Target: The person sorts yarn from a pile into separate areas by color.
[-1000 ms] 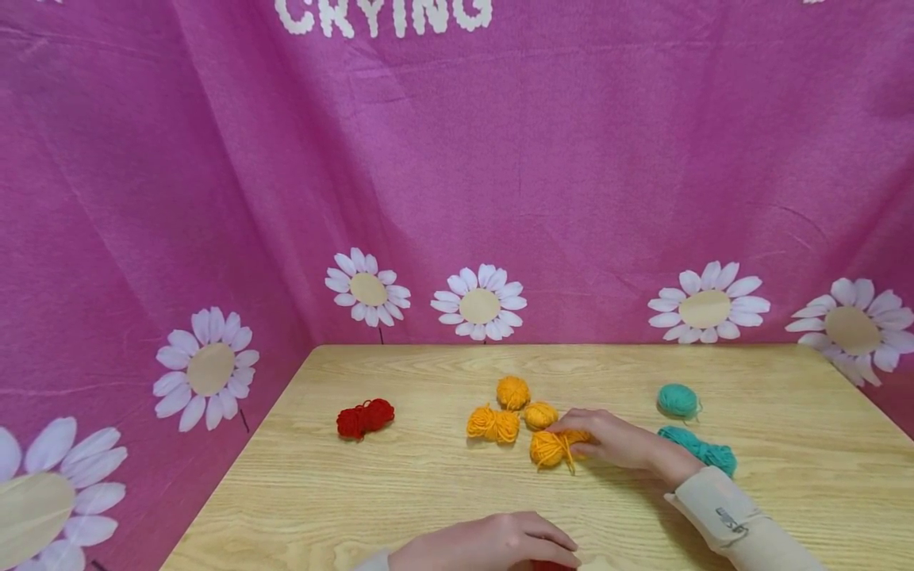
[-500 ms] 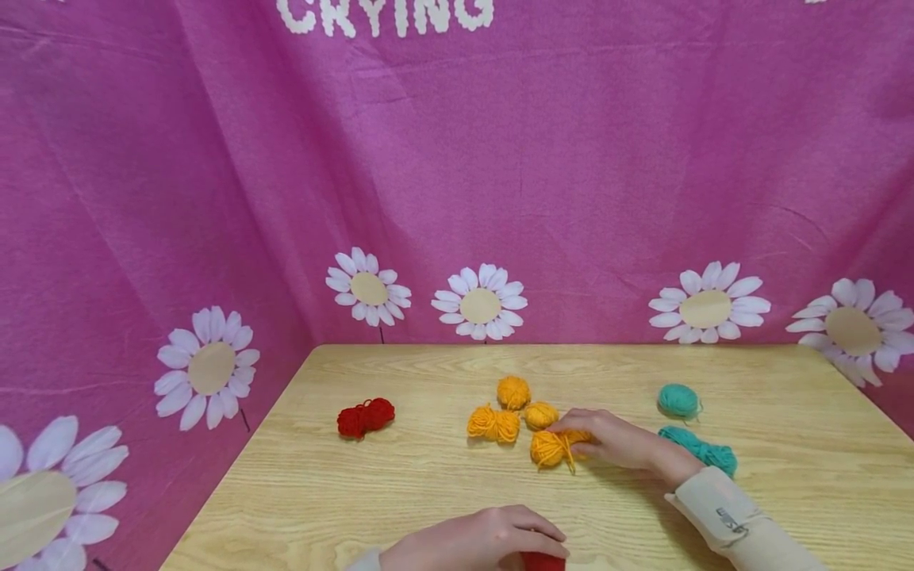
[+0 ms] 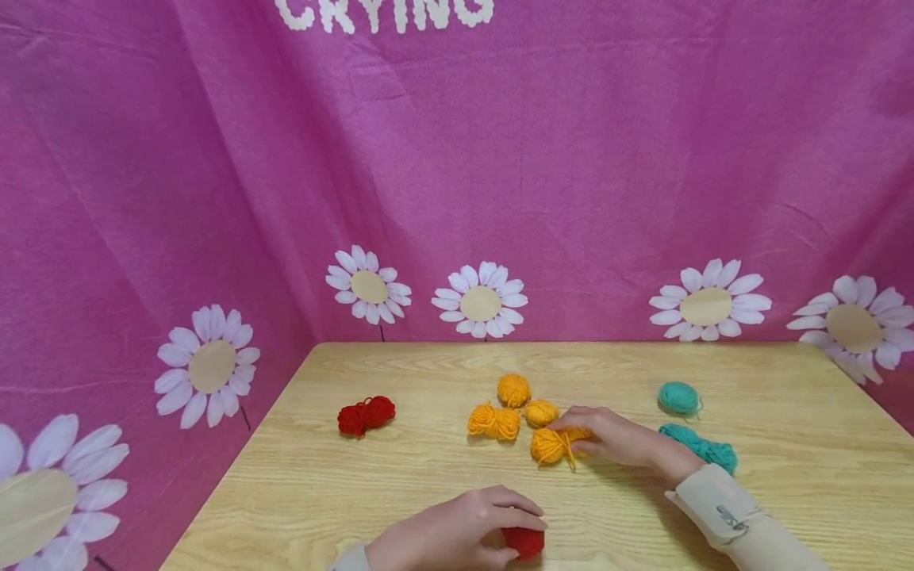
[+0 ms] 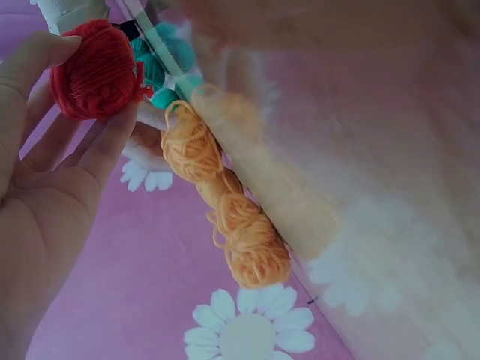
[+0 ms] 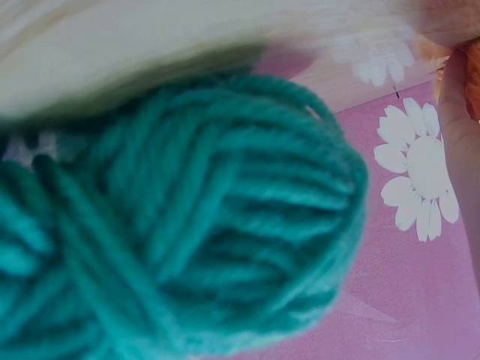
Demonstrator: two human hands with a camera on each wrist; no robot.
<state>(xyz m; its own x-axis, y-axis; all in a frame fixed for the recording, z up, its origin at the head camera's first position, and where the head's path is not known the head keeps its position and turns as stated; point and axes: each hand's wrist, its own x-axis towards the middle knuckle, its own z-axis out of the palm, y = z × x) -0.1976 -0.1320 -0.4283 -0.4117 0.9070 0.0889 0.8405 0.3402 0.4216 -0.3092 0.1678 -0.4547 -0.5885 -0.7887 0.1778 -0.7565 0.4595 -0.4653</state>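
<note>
Near the front of the table my left hand holds a ball of red yarn; the left wrist view shows thumb and fingers around the same red ball. My right hand grips the right end of an orange yarn skein tied at its middle, the fingers partly hiding it. Right behind that skein lie a small orange yarn ball, a rounder orange ball and another tied orange skein.
A red yarn skein lies at the left of the wooden table. On the right are a teal yarn ball and a teal skein, the skein close behind my right forearm. A pink daisy-printed cloth hangs behind.
My left hand has moved up and to the left with the red yarn ball, which shows more now. The right hand stays on the orange skein.
</note>
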